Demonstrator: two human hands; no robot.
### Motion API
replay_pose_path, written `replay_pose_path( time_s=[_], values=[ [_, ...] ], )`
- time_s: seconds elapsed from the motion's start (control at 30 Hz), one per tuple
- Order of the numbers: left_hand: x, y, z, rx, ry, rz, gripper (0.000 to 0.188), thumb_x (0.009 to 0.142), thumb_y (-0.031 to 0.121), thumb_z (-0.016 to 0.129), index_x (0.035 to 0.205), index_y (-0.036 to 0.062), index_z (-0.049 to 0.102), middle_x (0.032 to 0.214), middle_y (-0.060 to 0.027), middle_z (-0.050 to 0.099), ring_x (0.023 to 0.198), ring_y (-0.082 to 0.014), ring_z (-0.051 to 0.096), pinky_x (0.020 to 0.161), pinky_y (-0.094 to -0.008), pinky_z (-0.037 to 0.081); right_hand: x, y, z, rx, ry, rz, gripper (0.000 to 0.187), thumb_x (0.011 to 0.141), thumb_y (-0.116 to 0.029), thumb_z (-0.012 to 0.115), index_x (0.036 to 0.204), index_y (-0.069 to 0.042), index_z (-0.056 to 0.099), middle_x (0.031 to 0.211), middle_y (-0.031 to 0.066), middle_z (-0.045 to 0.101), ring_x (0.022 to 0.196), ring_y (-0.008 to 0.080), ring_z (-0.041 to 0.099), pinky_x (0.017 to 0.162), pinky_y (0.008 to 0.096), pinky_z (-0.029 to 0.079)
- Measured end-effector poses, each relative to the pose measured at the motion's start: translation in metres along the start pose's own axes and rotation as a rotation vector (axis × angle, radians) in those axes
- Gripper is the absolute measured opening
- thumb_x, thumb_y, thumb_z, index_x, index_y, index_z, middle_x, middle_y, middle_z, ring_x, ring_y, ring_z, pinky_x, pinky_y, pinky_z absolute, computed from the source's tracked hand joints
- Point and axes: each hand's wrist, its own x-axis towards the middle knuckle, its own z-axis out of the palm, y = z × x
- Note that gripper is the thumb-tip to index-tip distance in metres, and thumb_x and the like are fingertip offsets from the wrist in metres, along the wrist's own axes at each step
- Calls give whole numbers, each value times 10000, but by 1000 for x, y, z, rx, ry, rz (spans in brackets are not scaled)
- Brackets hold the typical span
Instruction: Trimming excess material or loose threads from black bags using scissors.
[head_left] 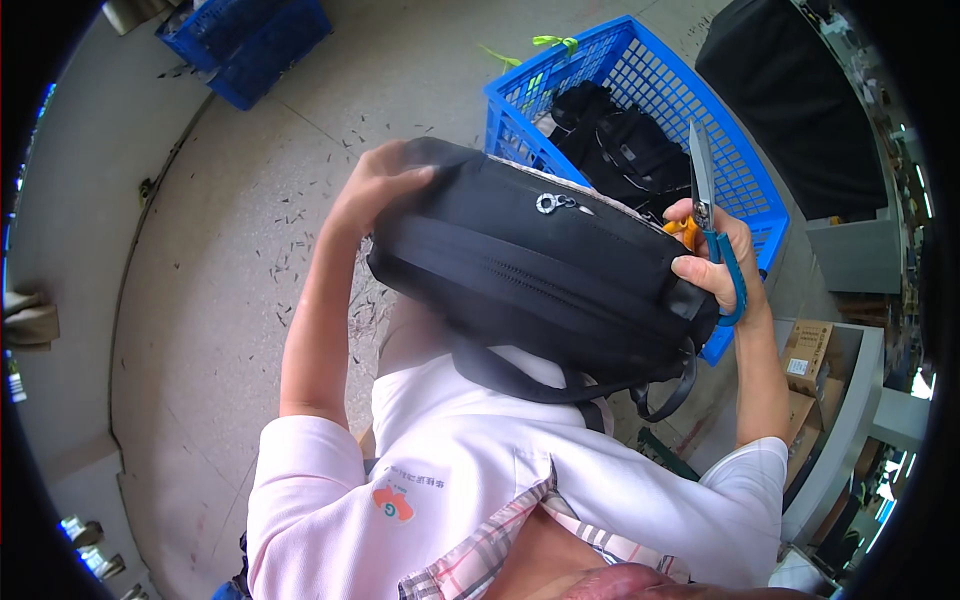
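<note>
A black bag [540,260] with a long zipper and straps hangs in front of my body, tilted down to the right. My left hand [385,185] is closed on its upper left end, thumb on the near side. At the opposite end, my right hand [725,255] grips the bag's corner while also holding scissors [728,285]. The teal handle loops around by the palm, and the blades point up, away from me. An orange piece [682,230] shows at the fingers; whether it belongs to the scissors I cannot tell. A silvery ring-shaped zipper pull [548,203] lies on the bag's upper face.
Beyond the bag stands a blue plastic basket [740,180] with black bags [625,140] inside. Another blue crate [240,60] is at the far left. Dark scraps litter the floor [250,220]. At the right are a large black covered item [785,105] and a shelf with cardboard boxes [808,355].
</note>
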Motion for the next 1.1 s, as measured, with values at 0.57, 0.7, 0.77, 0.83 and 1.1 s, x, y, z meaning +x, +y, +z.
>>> replay_pose_path(
  time_s=[0.57, 0.7, 0.77, 0.83, 1.1],
  values=[
    [-26, 32, 2, -339, 100, 331, 220, 735, 26, 650, 942, 34, 574, 816, -4, 613, 727, -81, 571, 706, -206, 459, -2, -53, -30, -1049, -203, -265, 741, 495, -621, 704, 949, -55, 554, 765, 76, 530, 674, 230, 532, 618, 331, 433],
    [-27, 30, 0, -357, 115, 338, 228, 742, 36, 650, 954, 30, 566, 827, -13, 614, 735, -89, 575, 715, -219, 464, -4, -56, -30, -1150, -212, -263, 693, 505, -566, 730, 936, -53, 553, 746, 87, 564, 675, 238, 562, 601, 338, 433],
    [-28, 30, 0, -350, 113, 354, 230, 742, 38, 651, 956, 29, 565, 834, -14, 614, 747, -92, 577, 723, -220, 463, -3, -56, -29, -1153, -217, -280, 647, 528, -531, 736, 923, -52, 553, 717, 85, 563, 654, 231, 565, 587, 329, 433],
    [-28, 27, -1, -353, 117, 348, 236, 741, 39, 652, 959, 29, 562, 837, -14, 613, 752, -93, 576, 729, -221, 461, -1, -55, -29, -1156, -224, -298, 602, 551, -496, 742, 910, -51, 553, 687, 82, 563, 632, 224, 568, 573, 320, 433],
    [-33, 23, -6, -389, 76, 326, 252, 735, 44, 659, 957, 37, 540, 840, -12, 604, 759, -95, 570, 739, -221, 447, 1, -42, -29, -1133, -222, -273, 476, 620, -372, 743, 884, -33, 537, 667, 93, 569, 620, 247, 571, 560, 340, 435]
  ],
)
